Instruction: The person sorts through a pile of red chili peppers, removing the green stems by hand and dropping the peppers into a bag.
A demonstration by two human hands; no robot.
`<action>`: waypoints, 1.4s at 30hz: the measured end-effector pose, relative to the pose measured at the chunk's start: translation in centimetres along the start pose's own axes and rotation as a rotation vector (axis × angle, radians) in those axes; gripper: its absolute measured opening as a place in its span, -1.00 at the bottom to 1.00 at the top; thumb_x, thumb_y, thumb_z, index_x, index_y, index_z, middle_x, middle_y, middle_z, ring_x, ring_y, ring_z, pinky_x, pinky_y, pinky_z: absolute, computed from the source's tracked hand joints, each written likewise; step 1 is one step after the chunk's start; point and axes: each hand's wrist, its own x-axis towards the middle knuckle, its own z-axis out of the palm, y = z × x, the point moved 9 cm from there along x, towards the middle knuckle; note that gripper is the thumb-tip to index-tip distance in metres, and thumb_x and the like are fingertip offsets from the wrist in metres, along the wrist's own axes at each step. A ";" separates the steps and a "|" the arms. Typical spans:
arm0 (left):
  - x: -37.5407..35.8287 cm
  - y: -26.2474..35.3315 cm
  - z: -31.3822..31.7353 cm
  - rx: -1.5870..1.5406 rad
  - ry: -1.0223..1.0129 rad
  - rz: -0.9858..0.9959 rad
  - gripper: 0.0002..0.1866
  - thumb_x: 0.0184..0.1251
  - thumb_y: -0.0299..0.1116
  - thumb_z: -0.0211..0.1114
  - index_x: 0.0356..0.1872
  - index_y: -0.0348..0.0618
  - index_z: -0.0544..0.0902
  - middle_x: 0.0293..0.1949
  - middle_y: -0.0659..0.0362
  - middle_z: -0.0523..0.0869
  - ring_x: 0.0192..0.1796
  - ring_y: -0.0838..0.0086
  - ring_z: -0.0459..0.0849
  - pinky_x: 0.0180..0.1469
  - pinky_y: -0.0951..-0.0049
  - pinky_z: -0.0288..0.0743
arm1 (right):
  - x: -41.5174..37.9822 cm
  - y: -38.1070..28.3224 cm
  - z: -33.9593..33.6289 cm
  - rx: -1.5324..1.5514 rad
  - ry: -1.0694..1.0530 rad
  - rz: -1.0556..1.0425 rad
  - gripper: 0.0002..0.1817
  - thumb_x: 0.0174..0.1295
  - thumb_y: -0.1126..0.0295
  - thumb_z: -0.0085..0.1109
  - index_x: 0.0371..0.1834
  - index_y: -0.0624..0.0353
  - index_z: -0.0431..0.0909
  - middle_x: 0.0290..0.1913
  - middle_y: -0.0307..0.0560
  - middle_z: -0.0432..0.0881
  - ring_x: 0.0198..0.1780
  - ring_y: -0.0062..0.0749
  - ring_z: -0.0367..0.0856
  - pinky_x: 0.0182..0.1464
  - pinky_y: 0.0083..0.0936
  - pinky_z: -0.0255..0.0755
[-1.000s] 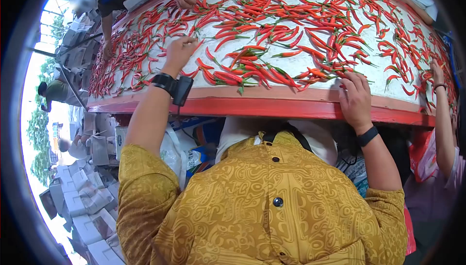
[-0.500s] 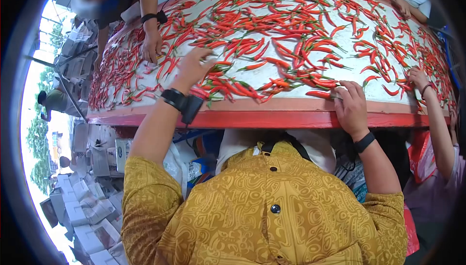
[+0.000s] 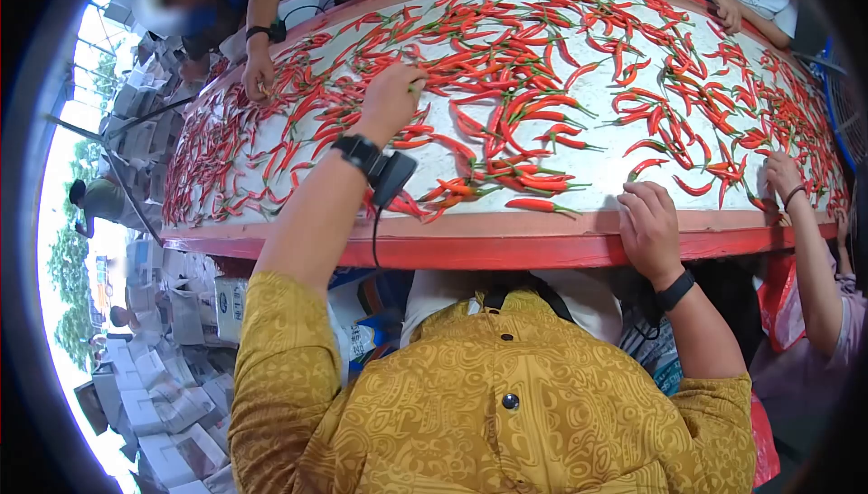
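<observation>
Slim red chilli peppers [image 3: 506, 114] spread over the round red-rimmed white table [image 3: 542, 245] are touched by the curled left hand [image 3: 391, 96], while the rim is rested upon by the loosely bent, empty right hand [image 3: 646, 227].

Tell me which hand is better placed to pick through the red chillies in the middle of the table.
Left, probably. The left hand is stretched out over the dense red chillies, fingers down among them. The right hand rests at the red table rim, with only a few chillies close by.
</observation>
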 end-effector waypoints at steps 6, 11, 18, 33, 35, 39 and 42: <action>5.0 1.0 8.2 0.228 -0.153 -0.015 -0.76 0.26 -0.42 0.09 -0.12 -0.12 0.67 -0.12 -0.06 0.64 -0.04 0.07 0.64 0.02 0.14 0.52 | -0.8 2.9 -2.0 0.023 0.015 0.031 -0.76 0.02 0.55 0.17 -0.19 0.25 0.53 -0.05 0.01 0.57 0.05 -0.02 0.47 0.13 -0.18 0.35; 5.4 0.5 8.3 0.307 -0.250 -0.183 -0.76 0.23 -0.40 0.12 -0.14 -0.22 0.65 -0.10 -0.14 0.65 -0.01 0.06 0.64 0.01 0.10 0.53 | -1.7 5.3 -2.9 0.022 0.002 0.026 -0.76 0.01 0.56 0.17 -0.19 0.25 0.53 -0.05 0.02 0.57 0.06 -0.01 0.47 0.14 -0.17 0.35; 2.6 0.2 3.3 0.330 -0.232 -0.300 -0.75 0.25 -0.36 0.12 -0.08 -0.14 0.60 -0.15 -0.10 0.68 -0.06 0.03 0.65 -0.02 0.06 0.50 | -3.0 8.4 -4.8 0.032 0.003 0.003 -0.76 0.01 0.56 0.17 -0.19 0.25 0.53 -0.05 0.02 0.57 0.04 -0.01 0.48 0.11 -0.18 0.37; -3.5 11.6 7.0 0.187 -0.343 -0.268 -0.68 0.08 -0.29 0.34 -0.13 -0.18 0.61 -0.26 -0.08 0.70 -0.13 0.05 0.67 -0.09 0.10 0.50 | -5.2 15.5 -9.0 0.018 0.006 -0.028 -0.77 0.04 0.54 0.15 -0.19 0.24 0.54 -0.07 0.00 0.58 0.01 -0.04 0.49 0.09 -0.21 0.38; -3.5 12.6 6.5 0.236 -0.321 -0.235 -0.69 0.11 -0.33 0.29 -0.10 -0.19 0.59 -0.26 -0.10 0.70 -0.12 0.04 0.67 -0.09 0.07 0.50 | -5.7 16.6 -9.5 0.031 0.018 -0.023 -0.78 0.03 0.54 0.15 -0.20 0.25 0.54 -0.08 -0.01 0.58 0.01 -0.05 0.49 0.09 -0.21 0.39; -3.5 11.8 6.1 0.367 -0.324 -0.229 -0.61 0.07 -0.48 0.21 0.01 -0.15 0.57 -0.22 -0.07 0.70 -0.11 -0.01 0.65 -0.06 0.02 0.49 | -6.1 18.7 -11.2 0.057 0.030 -0.030 -0.77 0.03 0.54 0.16 -0.19 0.25 0.55 -0.08 -0.01 0.58 0.01 -0.06 0.49 0.09 -0.22 0.39; -2.3 10.8 3.7 0.374 -0.187 -0.210 -0.66 0.07 -0.49 0.21 -0.06 -0.15 0.62 -0.23 -0.08 0.70 -0.13 0.00 0.65 -0.08 0.03 0.49 | -6.3 20.5 -12.3 0.093 0.043 0.011 -0.77 0.03 0.54 0.16 -0.19 0.24 0.55 -0.08 0.00 0.58 0.02 -0.06 0.49 0.09 -0.23 0.39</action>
